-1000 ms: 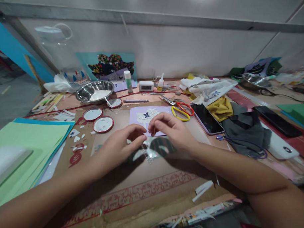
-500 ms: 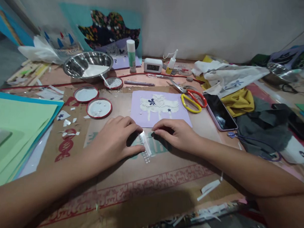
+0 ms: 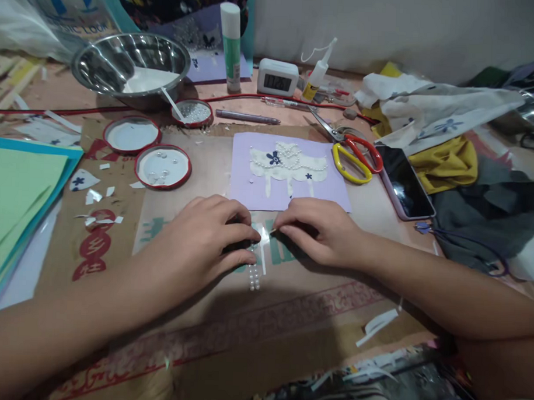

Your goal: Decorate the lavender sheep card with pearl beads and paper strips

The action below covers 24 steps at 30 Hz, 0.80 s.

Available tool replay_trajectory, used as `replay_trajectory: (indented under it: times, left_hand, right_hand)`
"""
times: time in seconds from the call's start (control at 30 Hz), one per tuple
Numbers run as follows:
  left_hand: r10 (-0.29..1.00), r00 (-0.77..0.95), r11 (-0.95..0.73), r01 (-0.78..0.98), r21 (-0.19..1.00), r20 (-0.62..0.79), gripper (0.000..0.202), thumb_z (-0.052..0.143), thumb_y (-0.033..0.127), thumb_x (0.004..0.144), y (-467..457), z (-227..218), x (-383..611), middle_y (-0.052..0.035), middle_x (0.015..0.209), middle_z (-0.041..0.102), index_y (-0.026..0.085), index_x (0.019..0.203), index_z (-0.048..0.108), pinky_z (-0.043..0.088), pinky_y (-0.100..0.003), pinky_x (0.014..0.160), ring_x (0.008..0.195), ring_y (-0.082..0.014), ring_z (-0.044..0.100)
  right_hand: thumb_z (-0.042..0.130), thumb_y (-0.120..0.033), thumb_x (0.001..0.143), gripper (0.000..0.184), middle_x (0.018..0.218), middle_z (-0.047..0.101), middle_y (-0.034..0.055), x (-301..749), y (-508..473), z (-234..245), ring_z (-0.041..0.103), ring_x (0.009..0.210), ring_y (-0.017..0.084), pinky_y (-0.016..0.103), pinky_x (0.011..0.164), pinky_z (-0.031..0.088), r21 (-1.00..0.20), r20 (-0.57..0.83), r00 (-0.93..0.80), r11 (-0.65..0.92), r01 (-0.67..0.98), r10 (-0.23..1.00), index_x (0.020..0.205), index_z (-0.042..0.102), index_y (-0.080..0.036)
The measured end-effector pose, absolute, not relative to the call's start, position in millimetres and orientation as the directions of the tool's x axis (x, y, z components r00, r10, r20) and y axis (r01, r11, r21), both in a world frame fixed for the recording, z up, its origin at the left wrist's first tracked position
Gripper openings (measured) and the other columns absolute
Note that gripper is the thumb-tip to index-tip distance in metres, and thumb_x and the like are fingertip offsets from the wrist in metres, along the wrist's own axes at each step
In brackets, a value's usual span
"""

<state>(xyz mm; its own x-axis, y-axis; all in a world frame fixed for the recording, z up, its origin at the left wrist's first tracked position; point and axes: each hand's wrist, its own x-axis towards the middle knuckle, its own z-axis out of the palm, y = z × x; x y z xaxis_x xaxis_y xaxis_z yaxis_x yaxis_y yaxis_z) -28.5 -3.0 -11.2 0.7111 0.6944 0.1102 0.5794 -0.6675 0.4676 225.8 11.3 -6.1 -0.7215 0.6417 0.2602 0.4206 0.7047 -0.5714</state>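
Note:
My left hand [image 3: 213, 236] pinches a clear strip of stick-on pearls [image 3: 254, 275] between thumb and fingers, over the cardboard. A shiny clear edge shows to the right of the pearls. Close by on the right, my right hand [image 3: 318, 231] is closed in a pinch, with a small thin tip poking from its fingertips, too small to name. Just beyond both hands lies a purple card [image 3: 241, 190]. It bears a white cloth shape [image 3: 262, 159] with dark blue flowers and rows of small pearls.
Two red-rimmed lids [image 3: 139, 175] [image 3: 106, 139] lie left, one with loose pearls. Behind are a lid of tiny beads [image 3: 197, 113], a steel bowl [image 3: 85, 71], a glue stick [image 3: 232, 53], a clock [image 3: 265, 68] and a glue bottle [image 3: 317, 76]. Scissors [image 3: 351, 162] and a phone [image 3: 405, 184] lie right.
The view has come closer and tilted lower. Both hands stay near the pearl strip; the strip now stands more upright in view, with the left fingers further over it.

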Motion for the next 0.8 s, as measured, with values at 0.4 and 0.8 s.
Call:
replay_trajectory:
  times: [0.4,0.8]
  left_hand:
    - [0.755,0.652,-0.641,0.708,0.298,0.073,0.035,0.060,0.054,0.087,-15.1,-6.5,-7.9,-0.0103,0.106,0.063,0.021,0.095,0.063,0.044,-0.048,0.088,0.102,-0.0321,0.057]
    - [0.738,0.665,-0.667,0.697,0.262,0.111,0.057,0.072,0.053,0.080,-25.1,-5.4,-12.4,-0.0139,0.120,0.061,0.015,0.118,0.056,0.041,-0.049,0.094,0.111,-0.0341,0.054]
  right_hand:
    - [0.047,-0.021,0.099,0.020,0.082,0.069,0.0083,224.2,5.0,-1.7,0.062,0.078,0.018,0.031,0.073,0.050,-0.523,0.285,-0.839,0.809,0.268,0.463,0.097,0.065,-0.014]
    - [0.049,-0.022,0.100,0.017,0.082,0.071,0.0059,224.8,1.7,-9.0,0.062,0.075,0.016,0.027,0.070,0.049,-0.543,0.358,-0.770,0.789,0.288,0.528,0.095,0.064,-0.016]
